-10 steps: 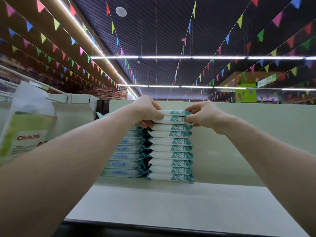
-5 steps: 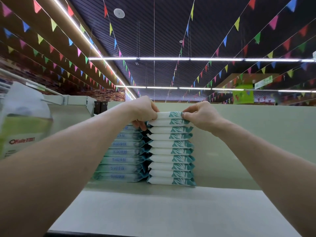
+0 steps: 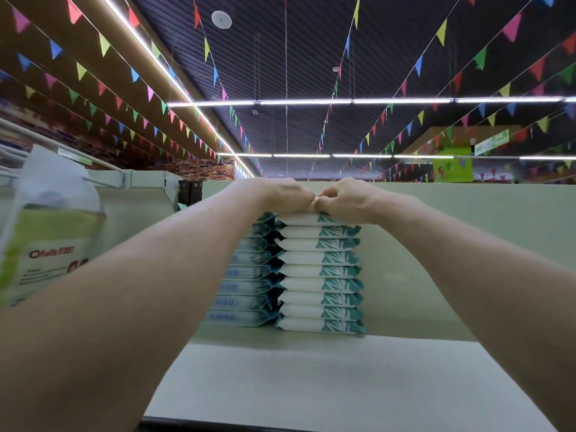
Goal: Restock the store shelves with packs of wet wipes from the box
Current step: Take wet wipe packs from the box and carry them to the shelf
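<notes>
Your left hand (image 3: 280, 194) and right hand (image 3: 349, 198) sit side by side on the top pack (image 3: 299, 218) of the right stack (image 3: 321, 285), dead ahead at 12 o'clock. On both hands the fingers are curled and bunched, the knuckles face each other and the thumbs touch over the middle of the pack. The fingertips bend down onto its near edge. How far they wrap beneath it is hidden.

The pack lies directly under your fingers, flat, with its long axis running 9 to 3 o'clock, square with the 8 packs below. Neither hand is nearer, since they share the centre and leave both ends of the pack uncovered. Whatever comes next, I judge it turns on that. A push down will seat the pack, but any sideways nudge from the centre could skew a stack of 9 that has nothing bracing it at 3 o'clock.

The left stack (image 3: 246, 288), printed in blue, touches the right stack on its 9 o'clock side and is slightly lower. Your left forearm hides part of it. Both stand on the pale shelf (image 3: 311, 385), close to the back panel (image 3: 467, 232). The shelf is bare toward 3 o'clock, so there looks to be room for more.

The box is not in view. A blurred pouch (image 3: 53, 232) hangs at 9 o'clock.
</notes>
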### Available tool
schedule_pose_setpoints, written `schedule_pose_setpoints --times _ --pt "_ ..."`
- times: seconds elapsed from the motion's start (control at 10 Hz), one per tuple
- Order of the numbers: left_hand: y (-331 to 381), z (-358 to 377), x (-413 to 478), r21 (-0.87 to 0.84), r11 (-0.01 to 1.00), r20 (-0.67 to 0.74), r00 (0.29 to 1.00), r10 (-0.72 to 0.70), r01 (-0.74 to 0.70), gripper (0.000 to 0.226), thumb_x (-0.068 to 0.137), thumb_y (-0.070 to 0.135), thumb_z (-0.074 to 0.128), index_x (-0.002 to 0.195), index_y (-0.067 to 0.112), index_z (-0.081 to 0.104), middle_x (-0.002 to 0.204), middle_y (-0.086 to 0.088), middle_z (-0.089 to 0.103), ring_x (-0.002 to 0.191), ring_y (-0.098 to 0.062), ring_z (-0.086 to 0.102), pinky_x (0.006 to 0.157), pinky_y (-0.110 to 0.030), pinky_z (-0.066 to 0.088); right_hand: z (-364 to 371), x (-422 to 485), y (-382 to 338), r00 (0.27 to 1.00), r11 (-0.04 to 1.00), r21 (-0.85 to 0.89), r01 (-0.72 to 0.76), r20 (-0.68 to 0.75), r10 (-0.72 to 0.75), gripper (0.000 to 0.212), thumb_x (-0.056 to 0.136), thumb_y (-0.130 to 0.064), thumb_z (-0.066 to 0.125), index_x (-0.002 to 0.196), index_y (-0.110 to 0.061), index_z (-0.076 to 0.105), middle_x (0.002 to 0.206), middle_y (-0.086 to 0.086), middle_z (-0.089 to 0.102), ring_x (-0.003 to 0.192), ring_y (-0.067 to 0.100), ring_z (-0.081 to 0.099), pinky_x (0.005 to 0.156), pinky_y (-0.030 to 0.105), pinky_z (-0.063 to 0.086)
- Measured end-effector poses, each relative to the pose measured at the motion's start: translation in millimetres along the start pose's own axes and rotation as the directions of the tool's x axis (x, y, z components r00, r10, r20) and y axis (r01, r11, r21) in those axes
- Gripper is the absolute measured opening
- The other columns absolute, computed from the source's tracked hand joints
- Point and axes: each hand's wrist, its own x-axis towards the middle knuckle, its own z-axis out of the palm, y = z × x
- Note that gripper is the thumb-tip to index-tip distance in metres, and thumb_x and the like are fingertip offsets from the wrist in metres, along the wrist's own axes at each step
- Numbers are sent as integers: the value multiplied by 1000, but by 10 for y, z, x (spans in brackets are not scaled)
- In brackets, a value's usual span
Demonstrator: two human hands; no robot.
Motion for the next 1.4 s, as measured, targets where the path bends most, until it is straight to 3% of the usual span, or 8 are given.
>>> schedule_pose_setpoints --times 0.1,0.3,0.4,0.7,0.8,1.1,1.3,1.4 --pt "-32 26 25 -25 1000 20 1000 -4 5 48 99 35 34 124 1 56 130 -22 54 119 -38 50 93 -44 45 -26 21 35 999 1000 -12 -18 28 18 39 96 -49 42 114 -21 63 107 5 61 96 20 57 80 33 44" --pt "9 113 -93 -6 997 39 996 78 -78 44 106 25 20 133 3 47 127 -15 52 114 -27 50 87 -30 42 69 -12 70 999 997 -66 49 19 -48 43 101 -46 34 125 -19 57 104 2 61 91 18 58 81 33 49" --pt "-80 182 -108 51 993 1 994 110 -110 46 105 35 19 142 18 41 145 -8 44 130 -23 41 110 -43 30 129 -64 78 997 993 -87 79 -12 -81 41 101 -45 35 126 -20 56 111 5 63 98 21 59 90 40 50" --pt "-131 232 -157 141 980 2 990 140 -139 47 105 39 15 144 25 36 148 -3 41 135 -20 37 115 -53 13 165 -121 77 994 990 -107 97 -45 -102 40 101 -43 37 128 -20 57 105 5 65 92 21 60 82 34 51" --pt "-129 198 -156 155 979 26 991 132 -134 47 104 40 16 147 27 33 149 -5 40 135 -23 36 115 -54 16 159 -147 70 996 993 -78 87 -26 -89 40 101 -42 37 128 -19 55 101 3 63 88 19 59 77 31 49" --pt "-80 -67 -310 81 987 115 985 132 -141 60 99 42 45 152 26 24 154 -1 32 138 -20 33 113 -39 26 -131 -330 70 999 998 45 39 26 -41 54 93 -37 58 143 -25 40 142 5 48 122 22 50 102 37 38" --pt "-84 54 -312 132 984 22 993 120 -122 62 94 31 58 150 24 31 141 -1 49 125 -21 48 107 -36 35 -45 -417 78 1000 1000 16 27 11 -27 58 92 -24 62 144 -21 39 133 3 56 102 13 53 89 24 42" --pt "-87 14 -332 144 985 34 995 95 -99 71 94 34 58 154 25 20 154 -3 33 138 -23 36 113 -38 27 -45 -416 87 999 973 227 -32 -5 34 72 92 -33 61 151 -19 22 139 8 46 117 23 52 101 38 45"
